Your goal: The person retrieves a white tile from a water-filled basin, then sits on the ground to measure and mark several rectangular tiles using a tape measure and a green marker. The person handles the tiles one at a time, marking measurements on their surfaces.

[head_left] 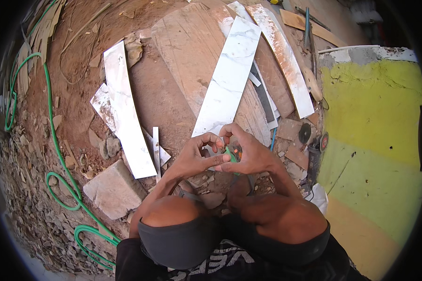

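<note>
Small green tool (230, 154) pinched btwn both hands, left (197, 157) & right (251, 152).

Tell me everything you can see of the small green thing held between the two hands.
The small green object is mostly hidden. Only a bright green patch with an orange spot beside it shows; it looks like plastic. The left hand and right hand close round it from both sides, fingertips meeting above it, over rubble just before the knees and near the lower end of a long white marble strip. Its shape cannot be told.
</note>
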### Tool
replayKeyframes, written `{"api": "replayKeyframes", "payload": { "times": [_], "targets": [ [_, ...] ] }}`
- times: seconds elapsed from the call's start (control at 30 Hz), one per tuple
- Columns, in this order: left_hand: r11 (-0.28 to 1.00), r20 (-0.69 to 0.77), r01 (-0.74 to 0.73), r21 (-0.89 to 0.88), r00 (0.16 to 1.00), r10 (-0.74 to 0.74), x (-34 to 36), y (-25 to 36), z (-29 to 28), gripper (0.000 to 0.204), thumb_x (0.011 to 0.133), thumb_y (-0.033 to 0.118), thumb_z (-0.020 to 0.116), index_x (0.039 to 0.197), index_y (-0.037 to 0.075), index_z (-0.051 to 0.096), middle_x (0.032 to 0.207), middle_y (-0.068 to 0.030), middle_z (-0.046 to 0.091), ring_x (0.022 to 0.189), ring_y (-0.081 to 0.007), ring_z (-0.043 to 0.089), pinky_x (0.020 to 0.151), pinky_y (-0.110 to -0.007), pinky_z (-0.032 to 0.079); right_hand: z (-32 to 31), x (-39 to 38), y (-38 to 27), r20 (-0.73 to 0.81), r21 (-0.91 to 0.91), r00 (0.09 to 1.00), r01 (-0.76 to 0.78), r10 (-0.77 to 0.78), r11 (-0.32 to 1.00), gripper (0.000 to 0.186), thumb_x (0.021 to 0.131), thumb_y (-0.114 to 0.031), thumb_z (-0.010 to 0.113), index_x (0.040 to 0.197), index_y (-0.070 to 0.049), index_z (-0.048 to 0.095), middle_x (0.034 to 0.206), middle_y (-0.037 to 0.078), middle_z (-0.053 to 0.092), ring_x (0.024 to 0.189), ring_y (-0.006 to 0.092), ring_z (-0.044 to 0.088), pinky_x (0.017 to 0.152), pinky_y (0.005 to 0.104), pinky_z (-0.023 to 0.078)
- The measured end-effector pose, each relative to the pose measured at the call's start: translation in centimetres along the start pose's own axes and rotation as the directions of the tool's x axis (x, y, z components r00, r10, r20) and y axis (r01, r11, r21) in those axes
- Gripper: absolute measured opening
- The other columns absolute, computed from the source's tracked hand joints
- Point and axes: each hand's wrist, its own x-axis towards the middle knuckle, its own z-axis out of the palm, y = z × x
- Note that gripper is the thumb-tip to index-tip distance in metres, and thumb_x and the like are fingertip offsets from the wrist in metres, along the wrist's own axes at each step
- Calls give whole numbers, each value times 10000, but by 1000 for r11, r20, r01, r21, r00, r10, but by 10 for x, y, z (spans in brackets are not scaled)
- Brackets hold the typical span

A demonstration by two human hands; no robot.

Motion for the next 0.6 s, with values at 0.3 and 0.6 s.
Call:
{"api": "replayKeyframes", "payload": {
  "times": [0.3, 0.6],
  "targets": [
    [992, -506, -71, -105, 863, 8, -1, -12, -67, 129, 907, 169, 766, 954, 70, 699, 784, 58, 638, 621, -6, 450, 541, -173, 316, -34, -66, 42, -222, -195, 959, -219, 175, 956, 353, 812, -274, 791, 971, 20, 678, 837, 126, 605, 745, 242, 576, 683, 364, 466],
    [960, -640, 147, 241, 767, 43, 5, -28, -32, 337, 814, 232, 856, 957, -57, 759, 802, -134, 737, 687, -133, 650, 635, -263, 506, -20, -103, 74, -223, -24, 884, -426, 411, 904, 242, 930, -225, 675, 884, 5, 737, 738, 93, 650, 731, 186, 564, 648, 351, 442]
  ]
}}
